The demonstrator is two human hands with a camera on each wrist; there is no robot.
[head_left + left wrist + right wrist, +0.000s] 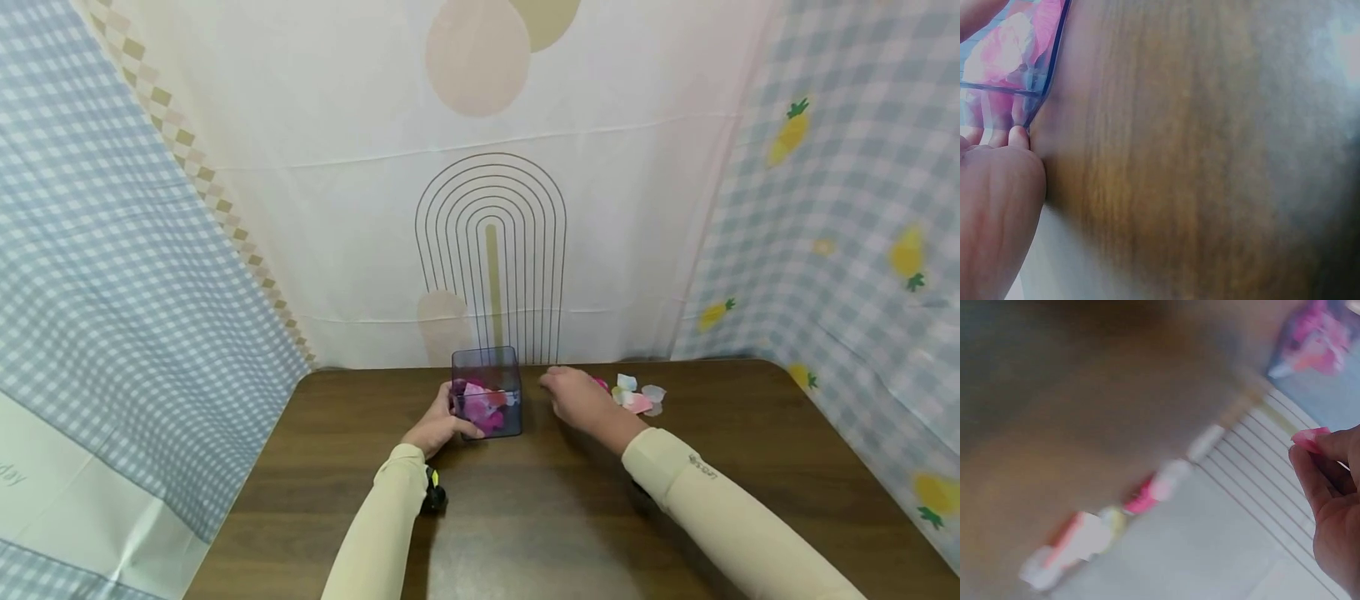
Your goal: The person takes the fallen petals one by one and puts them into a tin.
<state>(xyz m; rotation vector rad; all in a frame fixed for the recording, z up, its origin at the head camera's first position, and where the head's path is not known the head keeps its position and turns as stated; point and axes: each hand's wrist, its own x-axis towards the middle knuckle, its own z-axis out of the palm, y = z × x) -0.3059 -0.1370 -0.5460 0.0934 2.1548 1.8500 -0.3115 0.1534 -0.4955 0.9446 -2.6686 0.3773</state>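
Pinching a pink petal [1307,438], the right grip [585,402] is nearly closed.

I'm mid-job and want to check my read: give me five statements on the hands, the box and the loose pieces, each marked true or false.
1. The left hand holds the see-through box. True.
2. The right hand is empty. False: it pinches a pink piece between thumb and fingers.
3. Loose pieces lie on the table, to the right of the box in the head view. True.
4. The box has nothing in it. False: pink and white pieces show through its walls.
5. The right hand is inside the box. False: it is to the right of the box, apart from it.
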